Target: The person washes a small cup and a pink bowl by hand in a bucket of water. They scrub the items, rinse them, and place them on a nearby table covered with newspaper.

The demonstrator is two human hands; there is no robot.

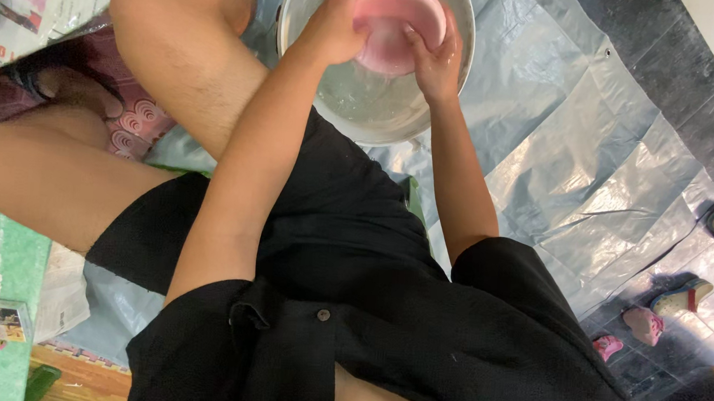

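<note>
Gripping one pink bowl (397, 21) over one metal basin (379, 115), two hands: left hand (335, 26), right hand (436, 61).

One pink bowl (397, 21) sits inside one metal basin (379, 103) of water. Two hands are on the bowl: the left hand (333, 26) and the right hand (436, 61). One grey tarp (558, 155) lies under the basin. Right of the basin, well apart, lie four shoes (681, 296).

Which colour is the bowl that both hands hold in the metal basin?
The bowl is pink; the head view shows it, held by the left hand and right hand.
</note>
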